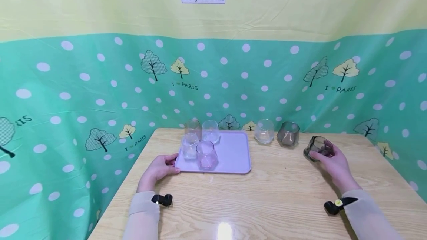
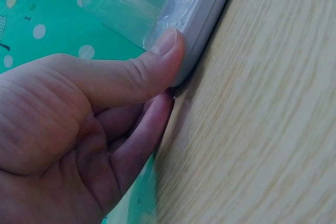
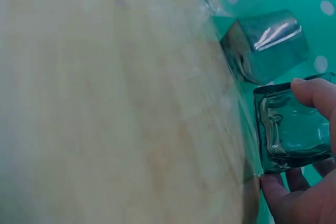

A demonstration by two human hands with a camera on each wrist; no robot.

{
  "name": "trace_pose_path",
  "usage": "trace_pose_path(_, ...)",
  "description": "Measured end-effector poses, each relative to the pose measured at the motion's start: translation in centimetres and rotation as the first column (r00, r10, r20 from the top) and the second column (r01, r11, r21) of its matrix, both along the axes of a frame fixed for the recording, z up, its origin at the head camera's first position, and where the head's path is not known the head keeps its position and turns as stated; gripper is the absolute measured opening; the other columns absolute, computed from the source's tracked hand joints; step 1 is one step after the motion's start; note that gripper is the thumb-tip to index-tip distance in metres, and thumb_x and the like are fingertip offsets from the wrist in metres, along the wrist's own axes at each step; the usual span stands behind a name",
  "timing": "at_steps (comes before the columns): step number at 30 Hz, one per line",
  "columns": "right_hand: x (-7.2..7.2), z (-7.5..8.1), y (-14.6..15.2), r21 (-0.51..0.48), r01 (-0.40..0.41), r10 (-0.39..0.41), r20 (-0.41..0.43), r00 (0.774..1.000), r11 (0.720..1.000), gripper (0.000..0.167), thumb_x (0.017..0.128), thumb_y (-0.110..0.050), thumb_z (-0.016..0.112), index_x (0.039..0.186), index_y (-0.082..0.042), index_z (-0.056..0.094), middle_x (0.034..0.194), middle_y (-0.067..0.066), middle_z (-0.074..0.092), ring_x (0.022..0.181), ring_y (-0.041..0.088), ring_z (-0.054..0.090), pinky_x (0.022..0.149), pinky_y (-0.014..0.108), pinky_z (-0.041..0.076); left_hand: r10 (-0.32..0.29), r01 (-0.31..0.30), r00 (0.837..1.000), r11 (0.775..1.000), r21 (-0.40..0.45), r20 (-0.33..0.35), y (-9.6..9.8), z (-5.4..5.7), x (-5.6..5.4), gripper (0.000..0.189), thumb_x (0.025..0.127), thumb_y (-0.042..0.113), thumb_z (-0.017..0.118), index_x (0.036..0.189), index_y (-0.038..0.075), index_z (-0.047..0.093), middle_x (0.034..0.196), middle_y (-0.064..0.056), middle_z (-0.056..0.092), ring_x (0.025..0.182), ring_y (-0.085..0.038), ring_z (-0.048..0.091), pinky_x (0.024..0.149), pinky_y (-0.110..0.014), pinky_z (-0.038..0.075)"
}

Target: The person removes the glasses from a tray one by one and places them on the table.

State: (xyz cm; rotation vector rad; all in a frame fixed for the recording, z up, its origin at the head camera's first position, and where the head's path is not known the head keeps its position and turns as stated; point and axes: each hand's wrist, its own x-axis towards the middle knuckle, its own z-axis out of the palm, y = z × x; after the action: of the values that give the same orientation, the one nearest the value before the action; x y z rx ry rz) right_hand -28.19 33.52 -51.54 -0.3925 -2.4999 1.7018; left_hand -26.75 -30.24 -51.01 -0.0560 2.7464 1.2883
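My left hand (image 1: 161, 166) grips the left front corner of a lilac tray (image 1: 235, 155), thumb over the rim and fingers below, as the left wrist view shows. Several glasses stand at the tray's left side: an amber-tinted glass (image 1: 190, 127), two clear glasses (image 1: 211, 132) and a faceted glass (image 1: 207, 156) in front that looks pinkish. At the right, my right hand (image 1: 337, 162) holds a smoky dark glass (image 1: 315, 147) between thumb and fingers, tilted. In the right wrist view this dark glass (image 3: 294, 124) appears beside another dark tumbler.
Between the tray and my right hand, a clear faceted glass (image 1: 264, 132) and a grey-tinted glass (image 1: 288, 135) stand near the back edge of the wooden table (image 1: 267, 203). A green and yellow patterned curtain (image 1: 233, 73) hangs right behind the table.
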Motion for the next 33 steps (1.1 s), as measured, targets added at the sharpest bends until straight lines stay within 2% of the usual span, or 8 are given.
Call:
trace_pose_path(2,-0.7,-0.1,0.1,0.012,0.021,-0.021,-0.003,1.0,1.0,0.105,0.098,-0.051,0.076,0.172,-0.009,0.015,0.162,0.022,0.035,0.138,0.034,0.041,0.108,0.035,0.048,-0.001,0.001,1.0,1.0,0.008,0.002,-0.1,-0.1,0.0,0.08,0.081,0.014,0.094,0.152,0.004,0.058,0.137,-0.02,0.07,0.131,-0.034,0.061,0.118,-0.056,0.041)
trace_pose_path(4,-1.3,-0.2,0.1,0.011,0.037,-0.037,-0.006,0.999,0.999,0.103,0.099,-0.051,0.075,0.172,-0.008,0.015,0.162,0.022,0.036,0.138,0.033,0.041,0.105,0.031,0.048,-0.001,0.001,1.0,1.0,0.013,0.002,-0.1,-0.2,-0.1,0.081,0.081,0.014,0.094,0.152,0.004,0.058,0.136,-0.02,0.071,0.13,-0.033,0.062,0.117,-0.056,0.042)
trace_pose_path(6,-2.0,-0.2,0.1,-0.004,0.049,-0.049,-0.01,0.999,0.999,0.103,0.099,-0.049,0.074,0.172,-0.008,0.015,0.164,0.024,0.034,0.142,0.037,0.04,0.111,0.037,0.048,-0.001,0.001,1.0,1.0,0.013,0.0,-0.1,-0.2,-0.1,0.081,0.081,0.014,0.095,0.152,0.004,0.058,0.136,-0.02,0.071,0.13,-0.033,0.062,0.117,-0.056,0.042)
trace_pose_path(8,-2.4,-0.1,0.0,-0.023,0.054,-0.054,-0.014,0.998,0.998,0.103,0.1,-0.048,0.075,0.172,-0.008,0.014,0.168,0.027,0.03,0.148,0.042,0.036,0.119,0.048,0.042,-0.004,0.004,1.0,1.0,0.011,-0.003,-0.1,-0.2,-0.1,0.081,0.081,0.014,0.095,0.152,0.004,0.058,0.137,-0.021,0.07,0.131,-0.033,0.061,0.117,-0.057,0.042)
trace_pose_path(11,-3.1,0.0,0.0,-0.039,0.059,-0.06,-0.018,0.998,0.998,0.102,0.101,-0.045,0.074,0.172,-0.008,0.012,0.17,0.029,0.027,0.151,0.046,0.033,0.121,0.059,0.037,-0.01,0.01,1.0,1.0,0.01,-0.006,0.0,-0.2,0.0,0.081,0.08,0.015,0.095,0.152,0.004,0.058,0.139,-0.021,0.068,0.133,-0.036,0.06,0.118,-0.058,0.041)
trace_pose_path(17,-3.7,-0.2,0.2,-0.02,0.08,-0.081,-0.027,0.996,0.997,0.099,0.101,-0.044,0.073,0.172,-0.008,0.013,0.171,0.029,0.025,0.152,0.046,0.032,0.121,0.059,0.036,-0.015,0.015,1.0,1.0,0.012,-0.011,0.3,-0.3,0.0,0.082,0.08,0.015,0.095,0.152,0.004,0.058,0.137,-0.021,0.07,0.132,-0.035,0.061,0.117,-0.057,0.041)
trace_pose_path(23,-4.0,-0.2,0.2,0.006,0.07,-0.07,-0.026,0.997,0.998,0.1,0.1,-0.046,0.074,0.173,-0.01,0.015,0.171,0.03,0.025,0.153,0.048,0.03,0.122,0.06,0.033,-0.006,0.006,1.0,1.0,0.01,-0.007,0.2,-0.4,-0.1,0.081,0.08,0.015,0.095,0.152,0.005,0.058,0.137,-0.02,0.07,0.132,-0.033,0.061,0.118,-0.056,0.041)
trace_pose_path(33,-4.3,-0.5,-0.4,0.066,0.075,-0.072,-0.038,0.997,0.995,0.105,0.099,-0.044,0.076,0.171,-0.004,0.011,0.171,0.033,0.019,0.154,0.055,0.025,0.125,0.062,0.028,0.002,-0.002,1.0,1.0,-0.008,-0.005,0.0,-0.2,-0.1,0.08,0.082,0.015,0.094,0.152,0.005,0.058,0.14,-0.021,0.068,0.133,-0.034,0.06,0.118,-0.056,0.041)
